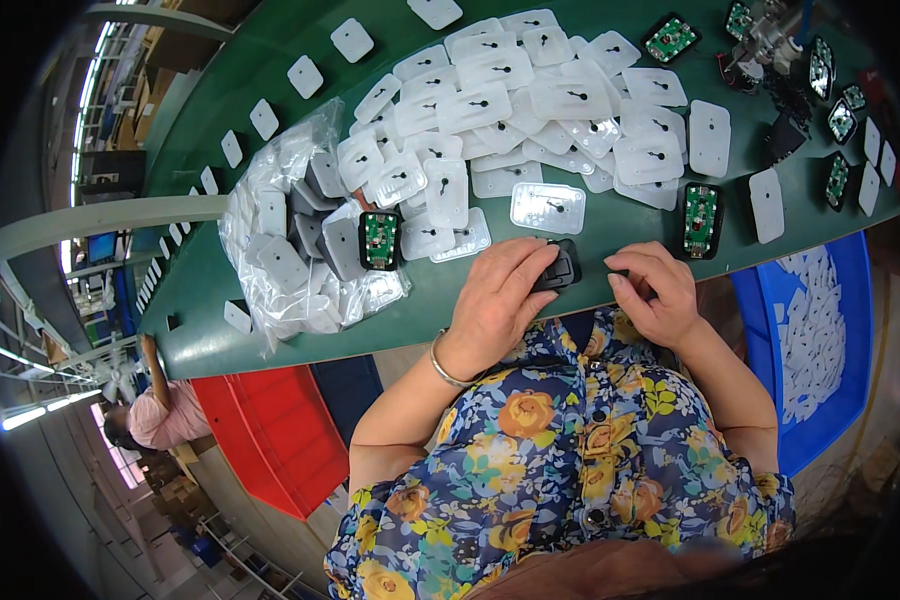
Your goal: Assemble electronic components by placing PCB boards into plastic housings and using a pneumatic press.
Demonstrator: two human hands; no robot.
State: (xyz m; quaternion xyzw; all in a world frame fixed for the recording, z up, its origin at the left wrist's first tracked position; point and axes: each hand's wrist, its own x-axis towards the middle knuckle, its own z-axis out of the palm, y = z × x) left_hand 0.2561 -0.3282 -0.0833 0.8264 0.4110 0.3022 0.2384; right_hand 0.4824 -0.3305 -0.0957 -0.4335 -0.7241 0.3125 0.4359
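My left hand (498, 298) is closed on a small black plastic housing (567, 264) at the table's near edge, its fingers covering the housing's left side. To the right, apart from it, my right hand (658, 296) is curled with thumb and fingertips close together; whatever they hold, if anything, cannot be made out. A black case with a green circuit board (703, 220) lies just beyond my right hand. Another cased green board (380, 241) rests left of my left hand. One translucent white cover (548, 208) lies flat ahead of the housing.
Many white covers (480, 105) are heaped across the green table (430, 318). A clear plastic bag (245, 205) with grey-white covers stands left. At right are a metal fixture (773, 45) and a blue bin (863, 330) of white parts. A red bin (270, 440) sits below left; a person (165, 415) is beyond.
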